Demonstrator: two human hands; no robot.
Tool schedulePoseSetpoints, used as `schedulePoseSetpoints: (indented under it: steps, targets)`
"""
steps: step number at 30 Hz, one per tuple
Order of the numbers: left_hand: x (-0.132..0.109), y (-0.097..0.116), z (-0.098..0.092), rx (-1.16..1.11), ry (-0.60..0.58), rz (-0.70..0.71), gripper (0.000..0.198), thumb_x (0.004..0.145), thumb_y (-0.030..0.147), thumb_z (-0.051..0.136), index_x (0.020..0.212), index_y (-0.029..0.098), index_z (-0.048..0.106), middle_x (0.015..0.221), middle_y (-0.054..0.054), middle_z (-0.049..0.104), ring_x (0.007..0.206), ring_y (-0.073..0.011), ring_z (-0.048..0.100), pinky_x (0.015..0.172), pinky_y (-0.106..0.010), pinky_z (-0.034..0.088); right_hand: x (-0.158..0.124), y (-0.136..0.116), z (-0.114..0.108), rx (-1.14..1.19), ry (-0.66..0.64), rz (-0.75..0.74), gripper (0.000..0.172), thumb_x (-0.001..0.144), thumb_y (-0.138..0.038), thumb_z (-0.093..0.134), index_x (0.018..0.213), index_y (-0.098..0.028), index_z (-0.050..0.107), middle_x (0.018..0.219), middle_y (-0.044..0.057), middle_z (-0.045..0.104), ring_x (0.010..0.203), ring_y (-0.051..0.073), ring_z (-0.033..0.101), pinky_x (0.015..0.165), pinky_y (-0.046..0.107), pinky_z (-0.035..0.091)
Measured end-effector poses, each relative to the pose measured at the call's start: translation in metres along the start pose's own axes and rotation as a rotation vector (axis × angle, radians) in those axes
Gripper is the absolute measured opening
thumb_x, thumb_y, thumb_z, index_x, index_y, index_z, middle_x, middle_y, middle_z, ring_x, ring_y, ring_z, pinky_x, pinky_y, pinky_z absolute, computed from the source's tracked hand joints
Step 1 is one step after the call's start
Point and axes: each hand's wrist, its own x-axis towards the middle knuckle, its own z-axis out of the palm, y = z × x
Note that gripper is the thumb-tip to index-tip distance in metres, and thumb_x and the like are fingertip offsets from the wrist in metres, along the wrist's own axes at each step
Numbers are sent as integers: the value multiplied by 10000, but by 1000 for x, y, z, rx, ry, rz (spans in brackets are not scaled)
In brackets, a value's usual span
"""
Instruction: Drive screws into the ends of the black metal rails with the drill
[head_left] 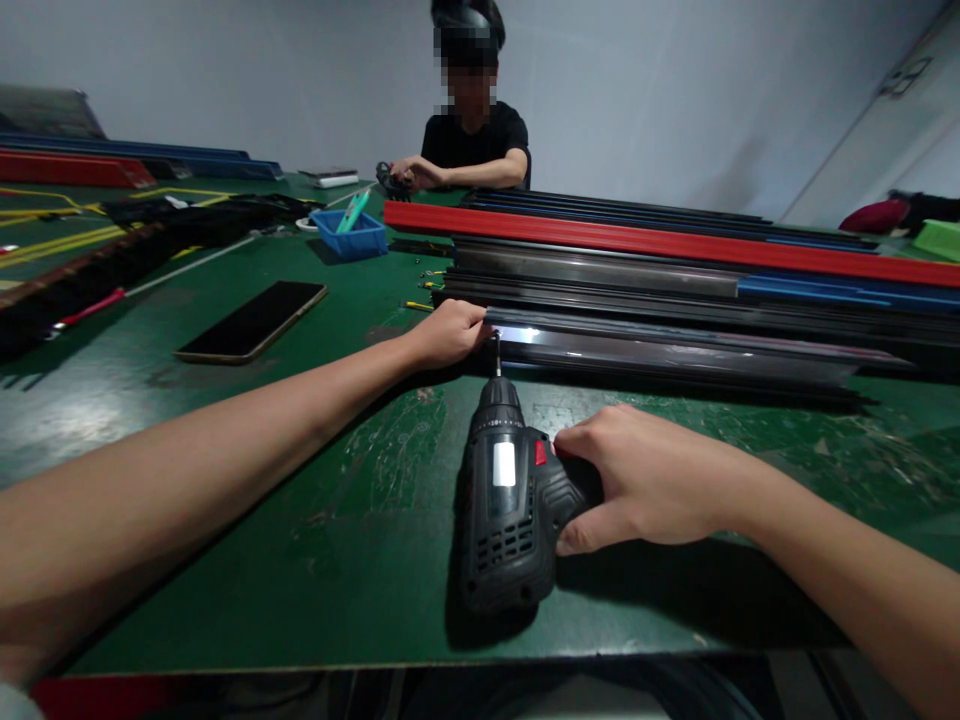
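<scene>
On the green table (225,450), the right hand (645,480) wraps the ribbed grip of the black drill (504,490) (dense, rigid, likely best held there), its bit meeting the end of the stiff dark rail (675,352), which the left hand (448,333) pinches.

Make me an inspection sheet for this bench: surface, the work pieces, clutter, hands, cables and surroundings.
Surface: green table, scuffed and worn near the middle.
Job's things: black drill resting on the table, its bit at the end of the dark rail.
Clutter: phone lying flat, blue tray, small screws, stacked rails in red, blue and black.
Hands: left hand grips the rail end; right hand grips the drill handle.
Cables: none seen on the drill; thin white line at left, cannot tell if cord.
Surroundings: a person seated across the table, grey wall.
</scene>
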Motion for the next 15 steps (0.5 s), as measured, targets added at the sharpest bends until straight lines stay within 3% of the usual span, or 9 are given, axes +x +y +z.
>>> schedulePoseSetpoints:
  steps: [15]
  targets:
    - [1, -4, 1, -12, 1, 36, 360, 880, 346, 525, 565, 174, 507, 533, 17, 481, 545, -115, 423, 575, -254, 294, 0, 1, 0, 1, -9, 22, 511, 731, -686, 795, 795, -203, 642, 685, -13, 571, 580, 143, 426, 533, 315, 265]
